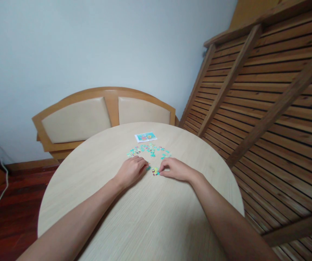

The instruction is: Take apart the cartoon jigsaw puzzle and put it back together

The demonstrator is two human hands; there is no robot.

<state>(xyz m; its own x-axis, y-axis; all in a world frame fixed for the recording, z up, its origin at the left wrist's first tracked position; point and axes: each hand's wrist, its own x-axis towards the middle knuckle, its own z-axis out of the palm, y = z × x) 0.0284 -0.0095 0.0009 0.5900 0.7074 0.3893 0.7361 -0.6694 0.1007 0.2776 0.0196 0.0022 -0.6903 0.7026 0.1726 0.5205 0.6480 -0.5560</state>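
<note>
Lying on the round pale bench (145,221) between the left hand (131,169) and right hand (178,169) is a small, ragged-edged cluster (155,171) of puzzle pieces, mostly yellow with dark patches. The right hand pinches a teal bit (158,173) at its edge; the left curls beside a small piece (148,168), its grip impossible to tell. Beyond lie scattered loose pieces (152,148), then a teal picture card (146,137).

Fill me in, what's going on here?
At a round table, a person's right hand has its fingertips at the edge of a small yellow-and-teal cluster of what look like puzzle pieces. The left hand is at another small piece; grip unclear. Loose pieces lie scattered beyond, with a picture card behind them.
</note>
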